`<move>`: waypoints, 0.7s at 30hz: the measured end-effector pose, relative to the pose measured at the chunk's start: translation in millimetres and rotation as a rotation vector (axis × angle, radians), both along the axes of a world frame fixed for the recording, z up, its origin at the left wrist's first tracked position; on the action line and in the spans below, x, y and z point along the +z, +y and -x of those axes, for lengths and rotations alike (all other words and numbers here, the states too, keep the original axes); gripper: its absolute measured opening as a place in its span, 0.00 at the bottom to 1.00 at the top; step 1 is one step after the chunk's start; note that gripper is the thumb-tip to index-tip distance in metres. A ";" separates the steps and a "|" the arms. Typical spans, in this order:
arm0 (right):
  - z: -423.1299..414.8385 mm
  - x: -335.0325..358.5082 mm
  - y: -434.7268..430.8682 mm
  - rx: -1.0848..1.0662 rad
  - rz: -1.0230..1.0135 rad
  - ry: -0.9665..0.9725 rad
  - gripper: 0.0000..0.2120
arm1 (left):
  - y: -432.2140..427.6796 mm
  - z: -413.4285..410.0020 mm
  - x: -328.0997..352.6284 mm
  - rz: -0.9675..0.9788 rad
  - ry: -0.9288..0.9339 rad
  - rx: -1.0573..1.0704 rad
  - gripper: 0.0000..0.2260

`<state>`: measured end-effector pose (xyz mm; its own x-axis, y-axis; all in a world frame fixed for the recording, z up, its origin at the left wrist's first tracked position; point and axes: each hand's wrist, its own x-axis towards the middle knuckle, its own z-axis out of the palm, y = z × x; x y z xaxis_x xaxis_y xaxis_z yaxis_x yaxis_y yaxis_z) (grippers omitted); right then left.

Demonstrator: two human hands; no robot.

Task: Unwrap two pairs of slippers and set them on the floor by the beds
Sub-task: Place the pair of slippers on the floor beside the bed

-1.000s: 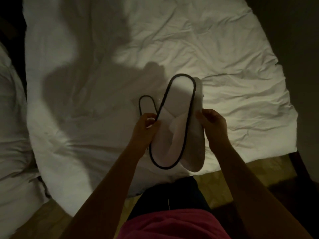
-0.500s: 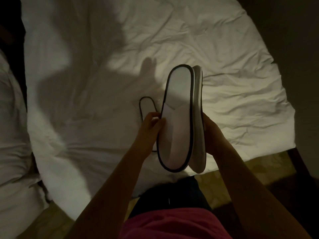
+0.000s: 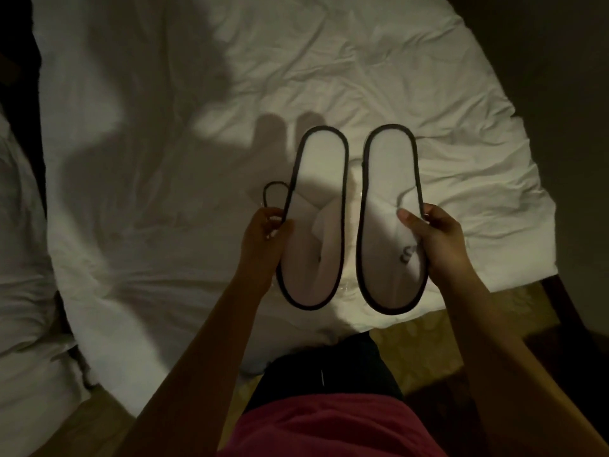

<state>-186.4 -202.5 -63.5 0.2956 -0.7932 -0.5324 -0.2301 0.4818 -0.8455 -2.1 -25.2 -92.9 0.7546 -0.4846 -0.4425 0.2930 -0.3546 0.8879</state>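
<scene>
One pair of slippers is out of its wrapping and held apart above the bed [image 3: 329,77], at the centre of the frame. The left hand [image 3: 263,239] is closed on the left edge of the left slipper [image 3: 313,222]; the right hand [image 3: 435,239] is clamped on the right edge of the right slipper [image 3: 389,219], thumb laid across its upper. Both slippers are white with dark edging and show their uppers to the camera.

Just left of the left hand, a further dark-edged slipper [image 3: 273,192] lies on the bedding, mostly hidden. Clear film [image 3: 357,196] glints between the two held slippers; whether it is a discarded wrapper or one still round the second pair cannot be told.

Assessment: the first pair appears unwrapped but not yet placed. Nothing stands on the floor [image 3: 461,341] seen at lower right. Setting this pair down, and handling the second pair, appear to remain.

Markings: a dark printed mark sits on the right slipper's upper beside the thumb; one curved character, possibly an "S", is partly covered and not legible in full. No other writing is seen.
</scene>
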 end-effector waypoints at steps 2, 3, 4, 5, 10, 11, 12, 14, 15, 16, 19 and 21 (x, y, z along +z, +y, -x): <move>4.0 6.1 4.3 -0.009 0.009 -0.005 0.11 | -8.3 11.0 2.8 -0.005 0.030 -0.026 0.08; 7.5 9.6 5.8 -0.026 0.014 -0.009 0.11 | -12.3 16.4 4.4 -0.001 0.042 -0.042 0.09; 12.6 13.0 6.7 -0.049 0.017 -0.013 0.10 | -15.5 21.4 6.6 0.004 0.051 -0.057 0.09; 18.6 15.6 6.3 -0.075 0.017 -0.019 0.10 | -19.1 25.2 9.0 0.012 0.053 -0.073 0.08; 61.2 25.0 -2.1 -0.166 -0.003 -0.088 0.10 | -49.0 51.0 24.7 0.034 -0.050 -0.186 0.05; 72.0 25.9 -5.9 -0.183 -0.002 -0.103 0.10 | -57.9 61.0 27.4 0.041 -0.068 -0.191 0.05; 83.8 26.3 -10.8 -0.200 -0.002 -0.116 0.10 | -66.9 72.6 29.6 0.057 -0.071 -0.186 0.06; 112.6 26.2 -23.4 -0.230 -0.010 -0.135 0.09 | -86.6 98.5 31.8 0.094 -0.067 -0.188 0.08; 129.5 25.8 -31.3 -0.245 -0.021 -0.139 0.10 | -97.4 112.9 32.6 0.103 -0.066 -0.208 0.07; 148.5 25.8 -39.8 -0.262 -0.032 -0.138 0.11 | -109.3 128.9 33.5 0.109 -0.062 -0.234 0.06; 220.4 32.5 -72.6 -0.329 -0.040 -0.143 0.12 | -156.4 190.3 40.1 0.140 -0.053 -0.305 0.07; 277.6 39.0 -97.9 -0.378 -0.024 -0.131 0.12 | -195.1 241.9 45.7 0.155 -0.033 -0.368 0.07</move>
<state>-464.0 -300.4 -24.5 0.0521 -0.8467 -0.5295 0.0761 0.5320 -0.8433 -244.0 -220.3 -47.2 0.5303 -0.7844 -0.3216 0.1416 -0.2921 0.9459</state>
